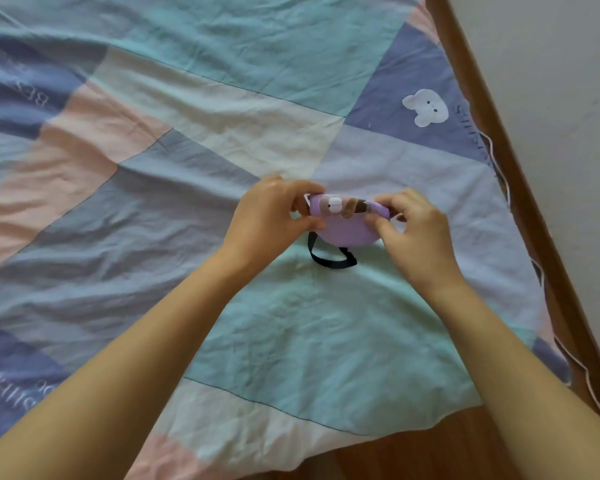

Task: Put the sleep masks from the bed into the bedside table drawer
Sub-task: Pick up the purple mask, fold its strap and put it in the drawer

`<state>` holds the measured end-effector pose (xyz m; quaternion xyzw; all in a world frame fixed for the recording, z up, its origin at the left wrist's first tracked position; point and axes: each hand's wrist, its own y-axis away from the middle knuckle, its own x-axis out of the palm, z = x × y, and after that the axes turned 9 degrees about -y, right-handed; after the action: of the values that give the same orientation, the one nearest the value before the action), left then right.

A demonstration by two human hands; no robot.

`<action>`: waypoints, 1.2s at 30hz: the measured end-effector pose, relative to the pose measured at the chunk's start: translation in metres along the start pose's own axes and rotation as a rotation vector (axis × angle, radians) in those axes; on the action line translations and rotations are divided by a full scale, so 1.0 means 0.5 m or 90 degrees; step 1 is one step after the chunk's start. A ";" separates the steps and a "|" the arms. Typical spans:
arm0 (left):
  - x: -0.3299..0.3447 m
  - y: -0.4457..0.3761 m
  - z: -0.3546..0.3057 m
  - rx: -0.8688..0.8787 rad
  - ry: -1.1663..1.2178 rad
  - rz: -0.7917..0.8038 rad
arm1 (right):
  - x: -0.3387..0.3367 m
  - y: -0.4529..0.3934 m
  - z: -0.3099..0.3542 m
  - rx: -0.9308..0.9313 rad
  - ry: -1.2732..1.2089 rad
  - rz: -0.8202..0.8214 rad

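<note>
Both hands, left hand [274, 216] and right hand [414, 230], pinch the ends of the purple mask [345, 226] just above the bed [291, 341]; it looks soft, light and floppy, so holding both ends works well.

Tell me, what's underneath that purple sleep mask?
Its black strap hangs below the purple sleep mask onto the patchwork bedsheet. Both hands, left and right, pinch its ends; directly beneath is hidden.

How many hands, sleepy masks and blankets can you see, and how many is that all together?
Hands: 2, the left hand and the right hand, both pinching the mask
Sleep mask: 1, purple with a black strap
Patchwork blanket: 1
Total: 4
</note>
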<state>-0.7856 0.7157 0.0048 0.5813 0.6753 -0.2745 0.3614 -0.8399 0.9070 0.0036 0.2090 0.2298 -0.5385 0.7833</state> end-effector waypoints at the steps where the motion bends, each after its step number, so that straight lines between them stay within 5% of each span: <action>1: -0.003 0.001 -0.004 0.004 0.023 -0.013 | -0.005 0.000 0.002 0.003 -0.010 0.004; 4: -0.004 0.000 -0.011 -0.041 0.185 0.009 | -0.019 0.008 0.012 0.070 -0.150 0.036; 10: 0.019 0.024 -0.058 -0.152 0.551 0.229 | -0.006 0.027 0.046 0.186 -0.414 -0.008; 19: -0.009 0.028 -0.062 -0.317 0.692 -0.005 | 0.023 0.078 0.041 0.267 -0.481 0.068; 24: -0.021 0.035 -0.056 -0.346 0.723 -0.015 | 0.039 0.117 0.041 0.214 -0.463 0.180; 28: -0.025 0.048 -0.054 -0.356 0.733 -0.031 | 0.035 0.114 0.051 0.203 -0.491 0.116; 33: -0.045 0.061 -0.047 -0.384 0.754 -0.104 | 0.020 0.109 0.040 0.219 -0.436 -0.133; 36: -0.062 0.063 -0.035 -0.410 0.790 -0.178 | -0.010 0.112 0.028 0.299 -0.657 -0.049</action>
<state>-0.7554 0.7167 0.0417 0.4025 0.8723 0.2766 0.0252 -0.7869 0.9212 0.0222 0.0790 -0.3015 -0.6356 0.7063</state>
